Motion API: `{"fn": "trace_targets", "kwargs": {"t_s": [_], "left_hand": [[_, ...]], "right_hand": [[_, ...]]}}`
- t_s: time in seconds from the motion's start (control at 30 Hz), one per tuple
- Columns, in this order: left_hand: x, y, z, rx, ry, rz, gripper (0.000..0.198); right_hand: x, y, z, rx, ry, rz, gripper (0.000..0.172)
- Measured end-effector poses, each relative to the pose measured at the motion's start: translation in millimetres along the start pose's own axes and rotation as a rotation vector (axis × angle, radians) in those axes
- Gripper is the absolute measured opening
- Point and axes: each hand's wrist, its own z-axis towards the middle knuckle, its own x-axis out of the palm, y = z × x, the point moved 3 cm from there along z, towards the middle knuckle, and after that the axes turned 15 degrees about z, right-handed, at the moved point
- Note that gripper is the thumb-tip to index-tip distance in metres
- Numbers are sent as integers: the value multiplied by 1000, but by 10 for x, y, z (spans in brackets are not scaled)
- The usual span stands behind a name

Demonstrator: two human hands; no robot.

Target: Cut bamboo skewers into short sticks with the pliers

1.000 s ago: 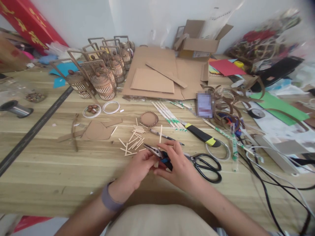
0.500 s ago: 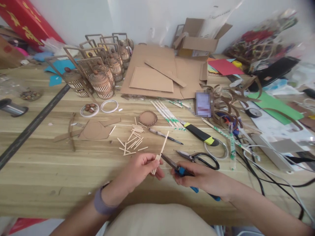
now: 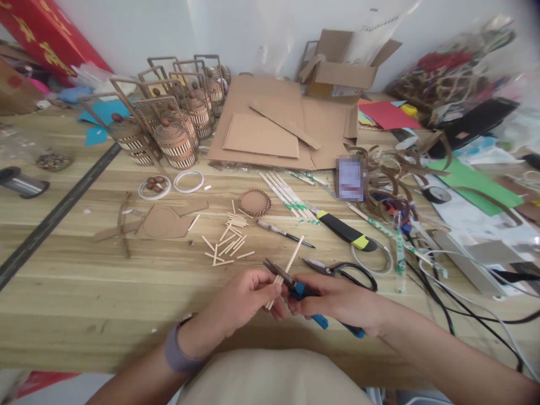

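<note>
My left hand [image 3: 247,295] pinches a thin wooden stick [image 3: 291,263] that slants up to the right. My right hand [image 3: 337,301] is closed round the blue handles of a pair of pliers [image 3: 291,283]. The pliers' dark jaws cross the stick just above my left fingers. Both hands are over the near edge of the wooden table [image 3: 126,292]. A scatter of short cut sticks [image 3: 228,242] lies just beyond my left hand.
Black scissors [image 3: 346,270], a yellow-black utility knife [image 3: 341,229] and a pen [image 3: 282,233] lie right of the sticks. A round cardboard disc [image 3: 255,202], flat cardboard sheets [image 3: 270,129], small lantern-like models [image 3: 172,140], white rings [image 3: 189,181] and cables [image 3: 459,304] fill the table.
The pliers have moved left onto the stick, their jaws now across it. The stick has tilted further to the right. My left hand stays put.
</note>
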Motion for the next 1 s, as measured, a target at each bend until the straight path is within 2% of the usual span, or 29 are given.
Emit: {"fn": "trace_targets", "kwargs": {"t_s": [0.17,0.4,0.7,1.0], "left_hand": [[2,-21,1,-11,-13,21,47],[-3,-39,-16,-21,-8,71,40],[-16,-106,-44,-15,-12,129,40],[-8,-101,-58,0,-22,184,41]], "right_hand": [[34,57,5,8,29,57,17],[4,-19,32,16,23,63,21],[12,55,23,-47,-52,-153,17],[26,8,57,-118,-48,-252,21]]}}
